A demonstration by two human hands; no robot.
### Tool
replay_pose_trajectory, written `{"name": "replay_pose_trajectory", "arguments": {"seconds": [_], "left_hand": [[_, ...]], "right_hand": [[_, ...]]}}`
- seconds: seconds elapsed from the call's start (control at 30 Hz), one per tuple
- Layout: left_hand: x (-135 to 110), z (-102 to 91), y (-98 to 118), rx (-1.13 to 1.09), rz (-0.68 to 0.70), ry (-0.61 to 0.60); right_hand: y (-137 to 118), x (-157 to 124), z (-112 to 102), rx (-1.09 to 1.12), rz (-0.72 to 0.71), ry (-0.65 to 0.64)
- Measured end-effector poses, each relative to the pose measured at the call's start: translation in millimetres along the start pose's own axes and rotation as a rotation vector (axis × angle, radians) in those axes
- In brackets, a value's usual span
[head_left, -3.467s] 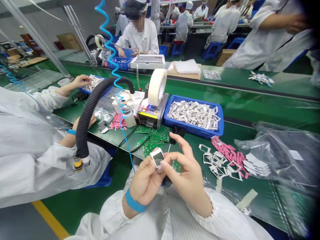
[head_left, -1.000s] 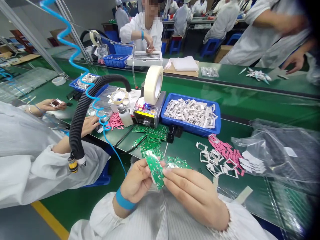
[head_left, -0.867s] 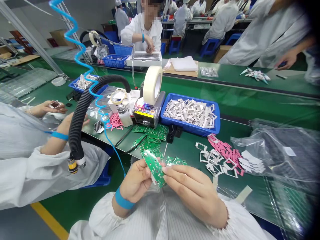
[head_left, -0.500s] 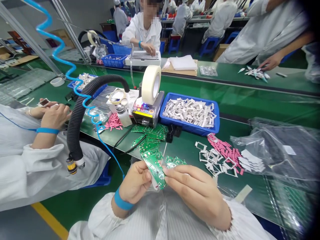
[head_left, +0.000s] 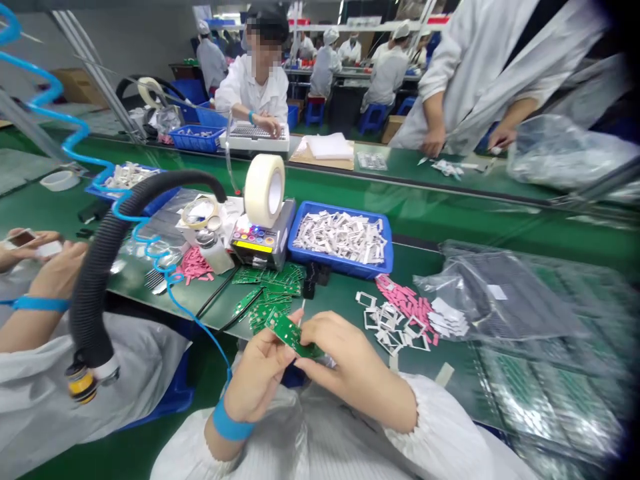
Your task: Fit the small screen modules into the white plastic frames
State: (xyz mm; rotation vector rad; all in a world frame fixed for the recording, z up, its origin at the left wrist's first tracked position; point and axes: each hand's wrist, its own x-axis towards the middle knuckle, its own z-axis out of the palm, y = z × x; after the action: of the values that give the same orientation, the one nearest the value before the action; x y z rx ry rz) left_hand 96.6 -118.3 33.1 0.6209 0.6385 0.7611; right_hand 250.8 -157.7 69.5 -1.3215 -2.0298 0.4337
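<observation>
A green circuit board (head_left: pixel 286 329) is held between my two hands, just over the bench's near edge. My left hand (head_left: pixel 260 367) grips its left end, a blue band around the wrist. The fingers of my right hand (head_left: pixel 345 350) close over the board's right end and hide part of it. Beyond the hands lies a pile of green circuit boards (head_left: pixel 273 293). Right of them are loose white frames (head_left: pixel 393 327) and pink strips (head_left: pixel 407 300). A blue bin (head_left: pixel 389 257) holds many white frames.
A tape dispenser (head_left: pixel 260 250) carries a large tape roll (head_left: pixel 265 190). A black flexible hose (head_left: pixel 103 267) arches on the left, near a co-worker's hand (head_left: pixel 57 273). At right lie plastic-wrapped dark sheets (head_left: pixel 515 307) and bagged boards (head_left: pixel 530 387). Another co-worker sits across the bench.
The board has turned flatter between my hands, and my right hand now covers its right end. The view has swung right, shifting the bench leftwards.
</observation>
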Motion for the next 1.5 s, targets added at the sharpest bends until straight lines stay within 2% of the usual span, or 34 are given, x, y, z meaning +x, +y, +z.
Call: {"name": "replay_pose_trajectory", "arguments": {"seconds": [0.1, 0.17, 0.27, 0.37, 0.47, 0.53, 0.6, 0.7, 0.83, 0.9, 1.0, 1.1, 1.17, 1.23, 1.3, 1.37, 1.43, 1.5], "left_hand": [[9, 9.6, -2, -0.026, -0.008, -0.048], [13, 10.1, -1, -0.040, -0.043, -0.059], [14, -0.5, -1, -0.051, -0.110, 0.030], [11, -18.9, -4, -0.152, -0.190, 0.201], [4, -35.1, -8, -0.226, -0.216, 0.368], [-1, -41.9, -8, -0.238, -0.193, 0.443], [-4, -46.1, -7, -0.241, -0.174, 0.495], [-4, -49.1, -6, -0.236, -0.158, 0.540], [4, -46.5, -11, -0.258, -0.169, 0.516], [8, -41.4, -16, -0.283, -0.191, 0.476], [10, -31.3, -24, -0.314, -0.243, 0.401], [10, -24.3, -28, -0.336, -0.281, 0.321], [8, -23.3, -28, -0.349, -0.283, 0.286], [4, -23.9, -27, -0.358, -0.267, 0.271], [1, -23.7, -26, -0.354, -0.262, 0.246], [-2, -21.0, -26, -0.311, -0.320, 0.171], [-4, -16.4, -28, -0.248, -0.444, 0.041], [-6, -12.0, -31, -0.206, -0.535, -0.071]], "right_hand": [[16, 3, -20, -0.087, 0.039, 0.017], [45, 12, -49, -0.226, 0.173, 0.098], [116, 30, -105, -0.456, 0.521, 0.275], [195, 46, -148, -0.542, 0.691, 0.324], [251, 51, -160, -0.584, 0.821, 0.259], [271, 49, -157, -0.610, 0.912, 0.204], [278, 47, -154, -0.641, 1.006, 0.155], [272, 44, -155, -0.699, 1.110, 0.102], [236, 25, -153, -0.721, 1.130, -0.041], [212, 7, -138, -0.701, 1.104, -0.145], [184, -16, -101, -0.691, 1.024, -0.232], [172, -27, -72, -0.730, 0.943, -0.208], [167, -30, -69, -0.754, 0.899, -0.166], [158, -32, -75, -0.742, 0.843, -0.142], [142, -35, -81, -0.672, 0.750, -0.161], [115, -37, -77, -0.560, 0.614, -0.214], [84, -36, -61, -0.425, 0.363, -0.277], [53, -34, -37, -0.298, 0.009, -0.314]]}}
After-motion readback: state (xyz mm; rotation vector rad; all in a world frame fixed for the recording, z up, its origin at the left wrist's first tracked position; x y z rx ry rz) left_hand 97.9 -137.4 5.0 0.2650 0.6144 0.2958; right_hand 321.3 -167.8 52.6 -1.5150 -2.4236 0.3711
